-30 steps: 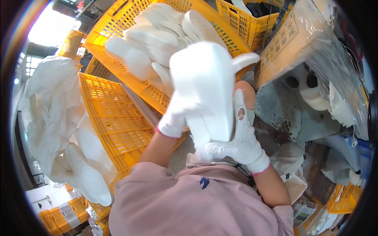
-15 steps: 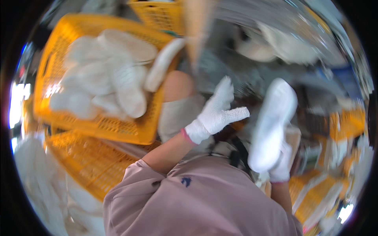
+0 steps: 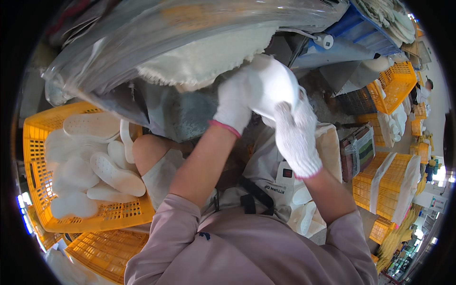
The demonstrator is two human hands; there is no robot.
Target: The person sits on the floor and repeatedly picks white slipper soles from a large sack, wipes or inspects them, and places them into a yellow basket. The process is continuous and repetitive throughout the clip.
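We are working in what is looking like a factory workshop: a yellow plastic crate is holding heaped white sole-shaped pieces, more yellow crates are lining the right, and another person is showing beyond.

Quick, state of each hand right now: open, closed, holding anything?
White-gloved left hand: holding the smooth, rounded white piece, fingers blurred.
White-gloved right hand: closed on the same piece, thumb against its near side.
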